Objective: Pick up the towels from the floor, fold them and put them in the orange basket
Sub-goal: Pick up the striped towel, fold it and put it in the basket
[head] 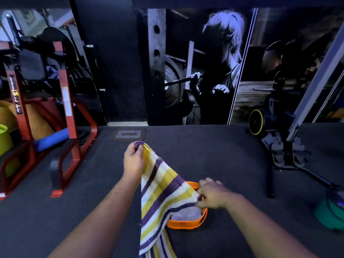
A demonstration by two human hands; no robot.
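I hold the striped towel (163, 194) stretched above the orange basket (188, 223): left hand (133, 159) pinches one corner, right hand (212, 195) another. I should keep the edge taut and match corners before folding.

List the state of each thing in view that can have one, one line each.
striped towel: unfolded, held up by two corners, hanging over the basket.
orange basket: on the floor, open, a grey towel already inside.
left hand: pinching the towel's top corner.
right hand: pinching the towel's lower corner.
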